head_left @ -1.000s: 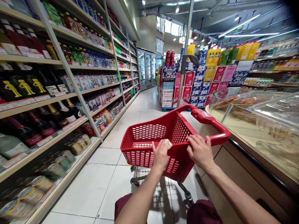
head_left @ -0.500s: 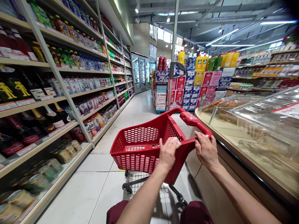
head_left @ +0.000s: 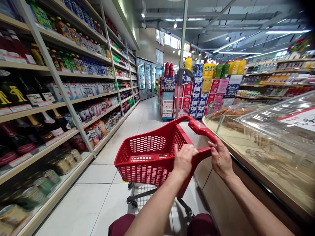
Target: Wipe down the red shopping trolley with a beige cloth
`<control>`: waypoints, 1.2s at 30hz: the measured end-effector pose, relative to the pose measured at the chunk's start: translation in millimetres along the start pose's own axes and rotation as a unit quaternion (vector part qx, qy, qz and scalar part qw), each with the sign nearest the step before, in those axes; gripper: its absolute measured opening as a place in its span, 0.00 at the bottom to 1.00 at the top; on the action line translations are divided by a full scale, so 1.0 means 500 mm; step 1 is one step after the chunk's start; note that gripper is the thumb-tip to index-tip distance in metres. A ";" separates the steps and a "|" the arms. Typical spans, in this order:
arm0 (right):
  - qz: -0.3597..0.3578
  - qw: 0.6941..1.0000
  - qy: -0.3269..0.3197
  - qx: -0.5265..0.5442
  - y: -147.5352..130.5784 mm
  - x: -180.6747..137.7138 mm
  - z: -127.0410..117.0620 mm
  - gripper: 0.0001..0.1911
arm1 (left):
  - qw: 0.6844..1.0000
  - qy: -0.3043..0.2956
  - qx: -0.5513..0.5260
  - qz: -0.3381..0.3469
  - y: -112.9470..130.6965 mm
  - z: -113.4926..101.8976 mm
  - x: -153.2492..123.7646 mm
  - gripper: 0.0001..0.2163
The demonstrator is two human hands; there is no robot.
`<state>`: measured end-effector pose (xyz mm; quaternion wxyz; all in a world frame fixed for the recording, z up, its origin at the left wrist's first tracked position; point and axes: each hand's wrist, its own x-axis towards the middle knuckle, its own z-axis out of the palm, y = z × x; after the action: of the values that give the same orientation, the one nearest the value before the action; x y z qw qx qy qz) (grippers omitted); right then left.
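Observation:
A red plastic shopping cart [head_left: 145, 172] stands in front of me, turned at an angle, and its basket looks bare inside. My left hand [head_left: 183, 161] is closed over the cart's near rim, close to the handle end. A small pale wad [head_left: 194, 151] shows at its fingertips; its kind is hard to make out, as the hand is slightly blurred. My right hand [head_left: 221, 158] grips the near corner of the red cart handle [head_left: 200, 128], its fingers curled around the bar.
Drink shelves [head_left: 91, 95] line the left side. On the right runs a glass-fronted food counter [head_left: 221, 131], close to the handle. Ahead stand stacked drink cartons [head_left: 183, 98] behind a metal pole [head_left: 182, 42]. Tiled floor [head_left: 145, 113] leads between them towards glass-door fridges [head_left: 147, 77].
My left hand has slid to the right along the cart's rim towards the handle. The right hand has shifted slightly right at the handle's corner. The view has moved a little.

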<state>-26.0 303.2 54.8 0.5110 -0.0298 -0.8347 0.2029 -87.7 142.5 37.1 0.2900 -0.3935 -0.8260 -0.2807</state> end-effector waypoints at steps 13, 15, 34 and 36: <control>-0.118 0.981 -0.102 -0.117 -0.037 -0.048 0.064 0.23 | 0.997 -0.014 0.074 -0.011 -0.080 -0.036 -0.092 0.21; -0.116 0.980 -0.098 -0.129 -0.040 -0.052 0.068 0.22 | 0.993 0.006 0.109 -0.050 -0.136 -0.060 -0.135 0.23; -0.166 0.953 -0.197 -0.163 -0.099 -0.090 0.139 0.19 | 0.982 -0.002 0.182 -0.045 -0.214 -0.093 -0.198 0.25; -0.166 0.952 -0.206 -0.155 -0.091 -0.086 0.140 0.19 | 0.980 -0.001 0.188 -0.063 -0.238 -0.116 -0.211 0.26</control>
<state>-58.7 228.8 7.9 0.3433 0.0726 -0.9363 -0.0152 -114.3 -12.2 -25.5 0.3394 -0.2793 -0.8876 -0.1381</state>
